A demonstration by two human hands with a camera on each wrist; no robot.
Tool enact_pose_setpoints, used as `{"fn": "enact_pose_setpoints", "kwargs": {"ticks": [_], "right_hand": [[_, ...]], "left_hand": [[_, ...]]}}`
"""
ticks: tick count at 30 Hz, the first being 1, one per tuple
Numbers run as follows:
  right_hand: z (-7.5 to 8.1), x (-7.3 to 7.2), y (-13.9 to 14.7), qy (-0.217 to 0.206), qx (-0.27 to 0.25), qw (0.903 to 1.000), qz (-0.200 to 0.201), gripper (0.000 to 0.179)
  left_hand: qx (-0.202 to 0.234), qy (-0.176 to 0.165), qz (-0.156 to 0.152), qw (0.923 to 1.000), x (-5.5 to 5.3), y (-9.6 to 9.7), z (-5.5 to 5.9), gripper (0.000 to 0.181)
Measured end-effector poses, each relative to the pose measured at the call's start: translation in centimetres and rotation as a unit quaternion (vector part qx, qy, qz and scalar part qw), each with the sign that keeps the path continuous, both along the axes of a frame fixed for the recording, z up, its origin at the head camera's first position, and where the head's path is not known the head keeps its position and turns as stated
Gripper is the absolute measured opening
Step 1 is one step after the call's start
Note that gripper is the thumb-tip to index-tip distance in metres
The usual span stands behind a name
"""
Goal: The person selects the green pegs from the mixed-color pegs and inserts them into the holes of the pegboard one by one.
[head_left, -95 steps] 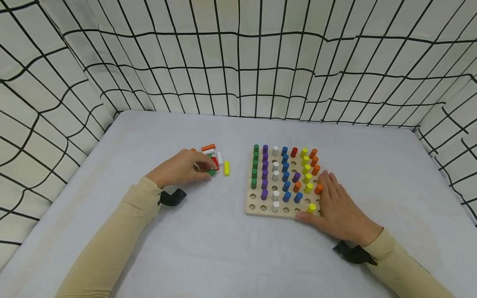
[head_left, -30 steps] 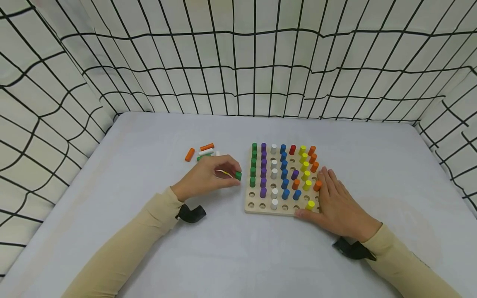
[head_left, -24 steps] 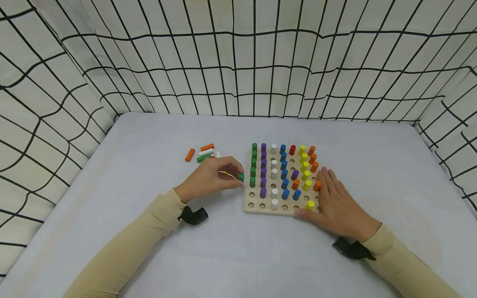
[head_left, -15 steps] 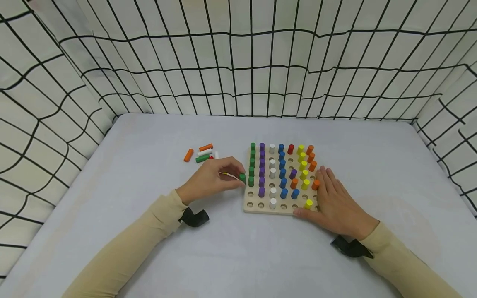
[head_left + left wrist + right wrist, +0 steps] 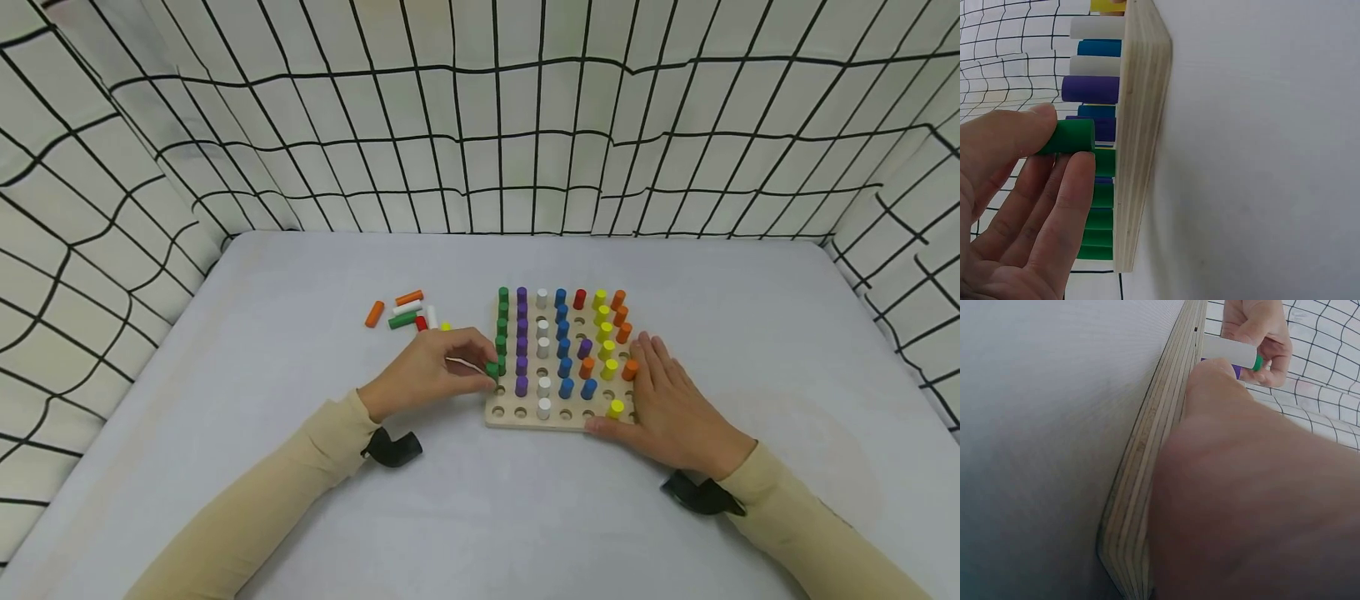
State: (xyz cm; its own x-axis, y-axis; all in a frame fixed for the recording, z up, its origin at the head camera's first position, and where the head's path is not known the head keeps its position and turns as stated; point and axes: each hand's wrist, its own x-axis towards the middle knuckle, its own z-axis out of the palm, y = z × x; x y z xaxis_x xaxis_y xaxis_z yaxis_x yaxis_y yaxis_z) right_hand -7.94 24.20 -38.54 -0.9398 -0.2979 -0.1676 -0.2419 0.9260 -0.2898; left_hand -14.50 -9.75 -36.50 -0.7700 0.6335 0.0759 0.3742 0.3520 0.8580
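Note:
My left hand [image 5: 431, 367] pinches a green peg [image 5: 1071, 136] between thumb and fingertips. The peg is over the left edge of the wooden pegboard [image 5: 531, 422], close to the front end of the column of green pegs [image 5: 502, 327]. In the left wrist view its lower end is clear of the board's surface. My right hand [image 5: 675, 408] lies with straight fingers along the board's right side, thumb at the front edge. Standing pegs fill much of the board in columns of green, purple, white, blue, yellow and orange, some mixed. Open holes show at the front left.
Several loose pegs [image 5: 402, 320] in orange, white, green, red and yellow lie on the white table [image 5: 450, 500] left of the board. My left hand partly covers the yellow one. A black grid [image 5: 480, 133] over white walls borders the table's back and sides.
My left hand has come from the loose pegs rightward to the board with the green peg, then slightly toward the front. My right hand stays against the board. The head view has shifted a little.

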Motion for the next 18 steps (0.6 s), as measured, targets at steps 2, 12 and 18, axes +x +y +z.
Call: {"fn": "enact_pose_setpoints", "kwargs": {"ticks": [2,12,18], "right_hand": [[-0.03,-0.02,-0.01,0.000,-0.002,1.0000,-0.001,0.129],[-0.06,-0.05,-0.02,0.002,-0.004,1.0000,-0.002,0.130],[-0.02,-0.09,-0.08,-0.001,-0.003,1.0000,-0.004,0.130]], "left_hand": [[-0.002,0.001,-0.003,1.0000,0.06,0.07,-0.11,0.027],[-0.012,0.006,-0.014,0.9998,0.09,0.25,-0.77,0.025],[-0.015,0.006,-0.020,0.9997,0.12,0.25,-0.93,0.024]]}}
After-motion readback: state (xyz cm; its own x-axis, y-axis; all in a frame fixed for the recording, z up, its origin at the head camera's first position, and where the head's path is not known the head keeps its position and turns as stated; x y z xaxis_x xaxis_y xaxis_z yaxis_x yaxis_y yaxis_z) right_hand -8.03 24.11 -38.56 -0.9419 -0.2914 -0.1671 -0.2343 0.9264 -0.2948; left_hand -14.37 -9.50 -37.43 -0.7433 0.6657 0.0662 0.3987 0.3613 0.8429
